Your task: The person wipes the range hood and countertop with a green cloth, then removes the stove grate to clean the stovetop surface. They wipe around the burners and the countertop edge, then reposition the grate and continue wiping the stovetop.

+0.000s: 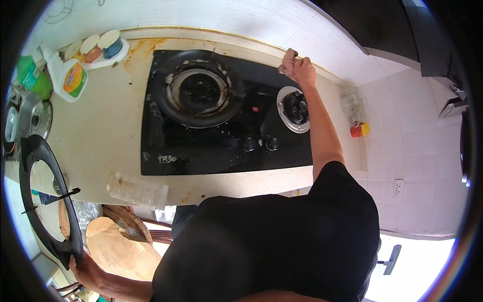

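Observation:
My left hand grips the lower end of a black ring-shaped pan support, held tilted off the counter's left front. At the back right of the black glass gas cooktop, my right hand clutches a crumpled pinkish cloth. The cloth is by the cooktop's rear edge, near the wall. A second black pan support stays around the left burner, where pale residue shows. The right burner has no support over it, and my forearm hides part of it. Two control knobs sit in front.
A spray bottle, a green bottle and a seasoning-jar rack stand at the back left. A clear plastic bottle lies at the front edge. Clear glassware and a yellow-lidded red jar are at the right.

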Demonstrator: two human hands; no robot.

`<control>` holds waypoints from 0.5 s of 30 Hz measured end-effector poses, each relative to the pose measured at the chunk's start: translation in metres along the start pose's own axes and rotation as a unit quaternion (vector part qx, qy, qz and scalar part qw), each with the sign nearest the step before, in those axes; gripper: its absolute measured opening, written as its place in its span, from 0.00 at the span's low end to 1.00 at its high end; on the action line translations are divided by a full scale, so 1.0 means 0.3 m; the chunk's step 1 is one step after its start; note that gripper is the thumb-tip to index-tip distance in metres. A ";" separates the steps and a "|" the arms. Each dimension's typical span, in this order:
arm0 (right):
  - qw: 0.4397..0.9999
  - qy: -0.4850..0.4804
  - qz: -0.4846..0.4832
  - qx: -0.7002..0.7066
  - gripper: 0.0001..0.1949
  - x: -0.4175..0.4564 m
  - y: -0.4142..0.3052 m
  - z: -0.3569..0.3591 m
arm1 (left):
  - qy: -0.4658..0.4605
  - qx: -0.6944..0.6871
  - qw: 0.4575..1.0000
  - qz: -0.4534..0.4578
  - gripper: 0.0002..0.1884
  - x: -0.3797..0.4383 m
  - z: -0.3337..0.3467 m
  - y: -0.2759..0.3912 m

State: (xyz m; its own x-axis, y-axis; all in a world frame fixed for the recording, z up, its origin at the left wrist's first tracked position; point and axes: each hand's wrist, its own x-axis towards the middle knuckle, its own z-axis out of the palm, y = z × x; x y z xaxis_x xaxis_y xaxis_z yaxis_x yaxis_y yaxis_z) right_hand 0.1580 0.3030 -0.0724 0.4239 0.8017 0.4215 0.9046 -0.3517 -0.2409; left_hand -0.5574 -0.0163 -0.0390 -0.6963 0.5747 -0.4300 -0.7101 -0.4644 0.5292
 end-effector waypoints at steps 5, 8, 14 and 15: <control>0.986 -0.160 -0.031 0.038 0.22 0.001 0.163 0.181 | -0.034 -0.009 0.998 -0.057 0.29 -0.034 0.094 -0.095; 0.975 -0.187 -0.080 0.093 0.21 -0.001 0.187 0.313 | -0.081 -0.006 0.992 -0.092 0.31 -0.053 0.119 -0.142; 0.973 -0.080 -0.213 0.042 0.20 -0.109 0.076 0.559 | -0.155 0.024 0.977 -0.144 0.29 -0.056 0.115 -0.178; 0.958 -0.101 -0.261 0.057 0.20 -0.127 0.045 0.600 | -0.158 0.036 0.977 -0.137 0.29 -0.078 0.133 -0.188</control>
State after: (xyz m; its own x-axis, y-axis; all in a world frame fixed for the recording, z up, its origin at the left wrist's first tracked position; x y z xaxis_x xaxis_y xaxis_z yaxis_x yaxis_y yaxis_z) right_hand 0.1459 0.3548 -0.2491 -0.1120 0.9350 0.3364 0.9753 0.1682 -0.1429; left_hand -0.4969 0.0234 -0.0295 -0.4059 0.8553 -0.3219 -0.8486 -0.2219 0.4803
